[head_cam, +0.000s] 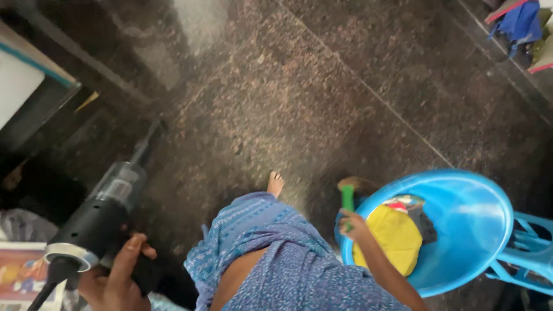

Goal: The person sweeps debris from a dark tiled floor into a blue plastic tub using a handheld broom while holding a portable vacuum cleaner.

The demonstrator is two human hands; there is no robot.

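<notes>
My left hand grips a black handheld vacuum cleaner with a clear dust cup and a thin dark nozzle pointing up toward the dark stone floor. My right hand is closed around a green handle of a brush, right at the rim of a blue plastic tub. The tub holds a yellow cloth and some dark and coloured fabric. My bare foot shows on the floor below my blue patterned clothing.
A blue plastic stool stands under or beside the tub at the right. A white cabinet or appliance edge is at the left. Blue cloth lies at the top right corner. A printed sheet lies at bottom left.
</notes>
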